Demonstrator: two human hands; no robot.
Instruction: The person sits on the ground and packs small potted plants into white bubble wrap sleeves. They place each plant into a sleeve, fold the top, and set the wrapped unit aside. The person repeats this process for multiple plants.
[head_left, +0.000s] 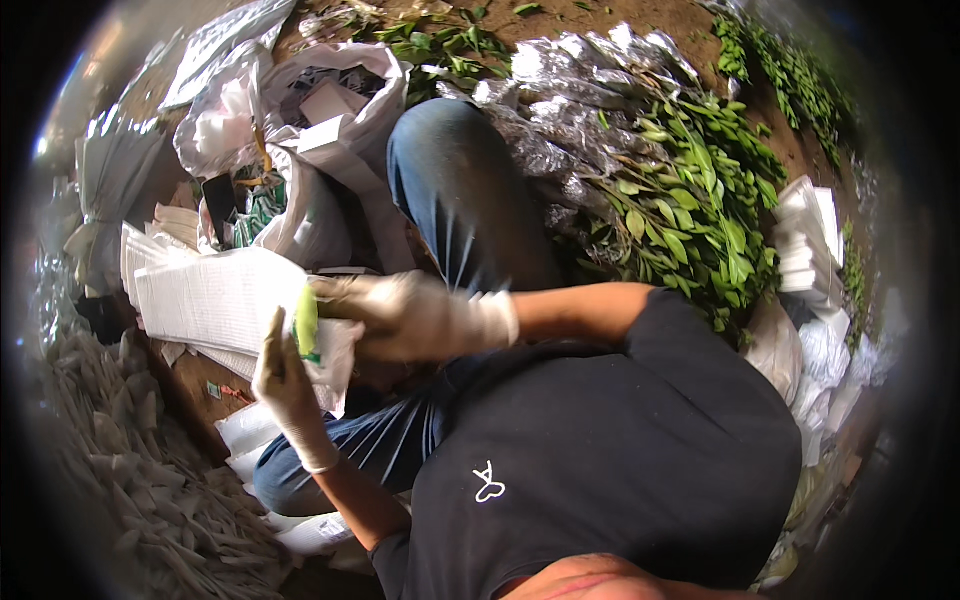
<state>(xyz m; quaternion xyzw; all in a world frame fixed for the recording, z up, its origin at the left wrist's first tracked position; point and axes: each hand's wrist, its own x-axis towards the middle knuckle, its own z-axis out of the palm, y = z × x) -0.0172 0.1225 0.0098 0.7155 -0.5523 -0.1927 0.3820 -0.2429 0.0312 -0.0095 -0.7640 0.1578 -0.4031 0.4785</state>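
My left hand (289, 394), in a pale glove, holds a small white packet (330, 375) with yellow-green and dark green on its upper part. The thumb stands up along the packet's near side. My right hand (412, 311), gloved too and blurred by motion, reaches across from the right. Its fingertips are at the packet's top edge; whether they grip it is not plain. Just beyond the left hand lies a stack of long white ribbed sleeves (217, 300), fanned at its far end.
White sacks (337, 97) with paper pieces and green packets (259, 214) stand before me. Leafy cuttings (690, 202) in clear plastic wrap (600, 82) lie right of my raised knee. A heap of white sleeves (150, 480) fills the lower left. Folded white stacks (806, 240) sit far right.
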